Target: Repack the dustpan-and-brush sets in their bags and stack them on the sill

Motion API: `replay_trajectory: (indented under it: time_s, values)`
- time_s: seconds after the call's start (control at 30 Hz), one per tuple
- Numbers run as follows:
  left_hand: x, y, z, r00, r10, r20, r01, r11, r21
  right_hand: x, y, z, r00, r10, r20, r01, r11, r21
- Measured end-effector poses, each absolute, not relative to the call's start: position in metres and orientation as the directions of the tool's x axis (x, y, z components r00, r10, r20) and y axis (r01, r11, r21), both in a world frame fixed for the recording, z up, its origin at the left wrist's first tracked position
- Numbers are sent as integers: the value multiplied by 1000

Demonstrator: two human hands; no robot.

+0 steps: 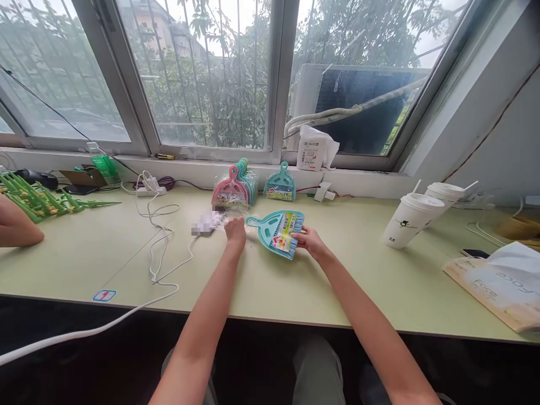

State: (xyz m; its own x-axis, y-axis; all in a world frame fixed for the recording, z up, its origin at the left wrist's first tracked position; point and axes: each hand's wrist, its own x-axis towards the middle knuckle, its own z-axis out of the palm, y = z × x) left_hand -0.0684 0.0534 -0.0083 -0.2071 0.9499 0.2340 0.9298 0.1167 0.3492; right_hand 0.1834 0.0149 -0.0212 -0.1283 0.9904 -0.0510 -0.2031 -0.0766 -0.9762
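A teal mini dustpan set [278, 232], a small brush nested in the pan under clear wrap with a printed label, is taken as the landmark. It is held just above the pale green table [337, 281], tilted, handle pointing left.

The right hand [311, 241] is closed on the set's right edge, where the brush bristles show; fingers are pinched around that edge, seemingly so the set is kept steady. The left hand [235, 229] is placed at the handle end, fingers curled. Whether the handle itself or the loose clear wrapping [219, 216] just left of it is gripped cannot be told.

Behind the set and slightly left, a row of like dustpans [236, 188] is stood upright, a pink one at the front and teal ones behind; one more teal dustpan [280, 184] is stood alone directly behind, against the window sill. They are probably kept together there as stock within easy reach.

Left of the set, a white cable [158, 247] is trailed across the table and off its front edge. Far left, green plastic pieces [34, 198] are piled, and another person's arm [17, 225] is rested near them. Right of the set, two lidded paper cups [415, 216] with straws are seen; further right a paper bag [498, 289] lies flat.
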Motion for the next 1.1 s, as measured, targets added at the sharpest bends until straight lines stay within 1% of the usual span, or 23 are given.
replay_trajectory:
  time_s: [0.03, 0.1, 0.17, 0.23, 0.3, 0.33, 0.47, 0.53, 0.63, 0.7, 0.73, 0.8, 0.87, 0.9, 0.93, 0.97, 1.0, 1.03, 1.1]
  values:
    - [-70, 55, -9, -227, 939, 258, 912, 113, 394, 183, 14, -20, -147, 988, -55, -183, -82, -980]
    - [-71, 56, -10, -277, 901, 335, 835, 53, 547, 183, 14, -19, -141, 989, -54, -159, -76, -984]
    - [-70, 54, -12, -306, 857, 415, 720, -77, 690, 184, 15, -19, -70, 997, -33, -171, -44, -984]
    - [-65, 51, -12, -279, 841, 464, 631, -203, 748, 184, 16, -20, 28, 1000, -2, -204, 3, -979]
    - [-56, 47, -11, -226, 839, 494, 561, -302, 770, 183, 17, -22, 84, 996, 24, -236, 43, -971]
    - [-52, 45, -10, -201, 837, 510, 530, -345, 775, 182, 16, -23, 82, 996, 31, -247, 51, -968]
    - [-39, 36, -4, -114, 809, 576, 436, -481, 761, 172, 12, -25, -28, 999, 45, -231, 38, -972]
    - [-34, 32, -2, -68, 809, 584, 363, -525, 770, 168, 11, -26, -50, 997, 58, -223, 46, -974]
    - [-28, 25, 3, 33, 795, 606, 290, -588, 755, 167, 11, -26, -10, 996, 84, -258, 79, -963]
    - [-23, 19, 7, 43, 770, 637, 272, -623, 734, 170, 13, -25, 40, 994, 103, -302, 111, -947]
    - [-20, 17, 9, 3, 767, 641, 252, -621, 742, 172, 13, -24, 70, 991, 112, -327, 129, -936]
    - [-17, 16, 13, -170, 785, 596, 158, -575, 803, 174, 14, -22, 125, 985, 121, -368, 160, -916]
    - [-15, 21, 13, -341, 820, 460, -33, -500, 866, 175, 14, -22, 147, 981, 124, -388, 172, -905]
    - [-14, 25, 11, -356, 857, 373, -157, -449, 880, 174, 13, -22, 143, 982, 125, -391, 172, -904]
    - [-13, 29, 8, -306, 906, 293, -277, -379, 883, 173, 13, -22, 134, 983, 129, -388, 172, -905]
    - [-11, 34, 5, -210, 951, 227, -370, -292, 882, 171, 12, -22, 126, 983, 134, -381, 173, -908]
    - [-8, 37, 0, -96, 980, 171, -426, -196, 883, 170, 12, -22, 127, 982, 141, -370, 179, -912]
    - [-3, 40, -5, 7, 992, 124, -445, -108, 889, 168, 12, -22, 141, 979, 148, -357, 190, -914]
    - [8, 41, -15, 124, 991, 55, -427, 3, 904, 168, 12, -22, 204, 964, 169, -336, 231, -913]
